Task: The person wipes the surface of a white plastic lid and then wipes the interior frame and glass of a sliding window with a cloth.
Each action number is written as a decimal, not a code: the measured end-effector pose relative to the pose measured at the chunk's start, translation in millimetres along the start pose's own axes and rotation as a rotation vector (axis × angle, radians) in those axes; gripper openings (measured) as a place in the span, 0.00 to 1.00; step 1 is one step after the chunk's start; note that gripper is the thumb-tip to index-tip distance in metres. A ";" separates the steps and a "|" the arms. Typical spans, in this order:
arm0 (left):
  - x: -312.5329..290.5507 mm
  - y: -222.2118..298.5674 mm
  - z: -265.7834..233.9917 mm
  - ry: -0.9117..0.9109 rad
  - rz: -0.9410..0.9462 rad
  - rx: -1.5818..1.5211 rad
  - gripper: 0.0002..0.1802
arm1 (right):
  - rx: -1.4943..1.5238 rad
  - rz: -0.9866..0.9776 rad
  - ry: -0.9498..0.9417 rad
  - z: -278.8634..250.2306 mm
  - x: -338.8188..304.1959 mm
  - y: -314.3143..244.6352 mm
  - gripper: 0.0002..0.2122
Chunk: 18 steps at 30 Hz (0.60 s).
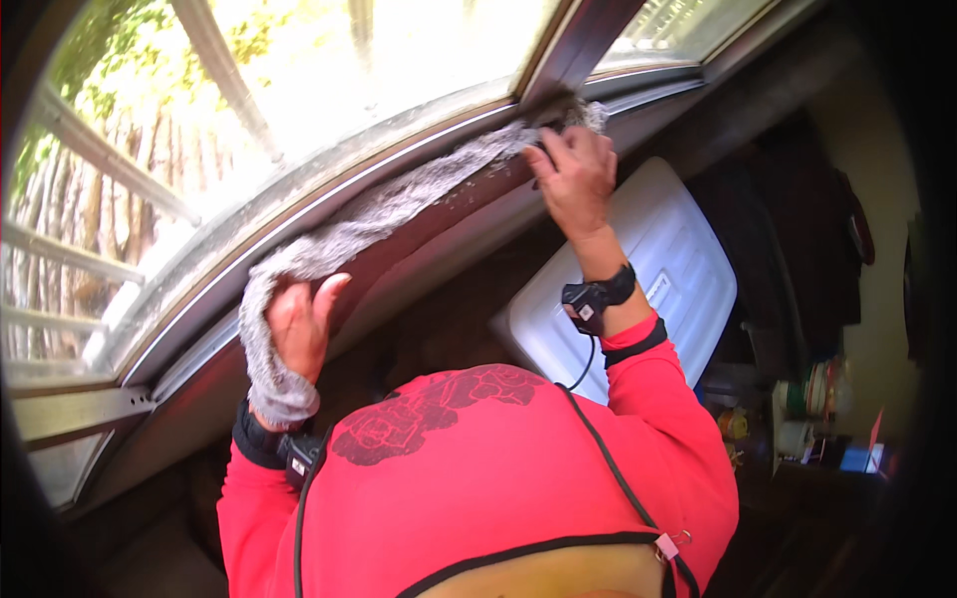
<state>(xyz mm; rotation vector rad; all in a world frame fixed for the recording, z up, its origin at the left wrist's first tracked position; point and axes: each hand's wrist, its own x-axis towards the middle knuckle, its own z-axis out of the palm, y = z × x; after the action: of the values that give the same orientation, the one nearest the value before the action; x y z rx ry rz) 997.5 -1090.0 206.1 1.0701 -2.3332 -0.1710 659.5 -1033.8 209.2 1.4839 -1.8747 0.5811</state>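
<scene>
While the person in the red top (478, 498) leans toward the window, a long grey cloth (384, 209) lies stretched along the reddish-brown ledge (399, 264), just under the lower window rail, from the left wrist to the foot of the dark window post (576, 45). Left hand (296, 324) at the near end: thumb stuck out, fingers curled toward the cloth, which loops round the hand's outer side and down over the wrist; fingertips hidden, so I can't tell if they grip. Right hand (578, 179) at the far end by the post: fingers bent and close together on the cloth, thumb apart from them; a bit blurred, can't tell pinch from press. Writing: the white plastic lid (693, 269) beneath the right forearm carries a small pale label (658, 287) with dark lettering, slanted and partly behind the arm. Black wrist device on the right (586, 307) and another on the left (301, 460) each show a white tag, marks too small to read. Top has a dark floral print (429, 411), no lettering in it, plus a black cord (610, 448) and a pink clip (667, 546). Outside the glass: pale bars (115, 159), a pole fence (75, 244), greenery.
</scene>
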 end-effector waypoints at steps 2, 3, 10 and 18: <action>-3.5 -4.9 -4.6 0.030 0.015 0.021 0.18 | -0.054 -0.033 -0.088 1.6 8.4 -13.4 0.19; -5.7 -7.5 -8.8 -0.006 -0.005 0.068 0.19 | -0.072 -0.059 -0.127 4.3 13.1 -19.1 0.20; -2.9 9.5 -40.3 -0.129 -0.173 0.212 0.21 | 0.126 -0.136 -0.278 17.7 31.9 -32.4 0.26; -9.3 -5.5 -36.5 -0.108 -0.349 0.445 0.24 | 0.625 -0.261 -0.291 22.0 23.4 -86.5 0.23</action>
<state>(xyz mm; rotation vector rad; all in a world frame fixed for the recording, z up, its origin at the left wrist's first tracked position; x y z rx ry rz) 1025.7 -1082.9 230.6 1.7222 -2.3174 0.1759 735.0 -1086.8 206.3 2.2813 -1.7415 0.9166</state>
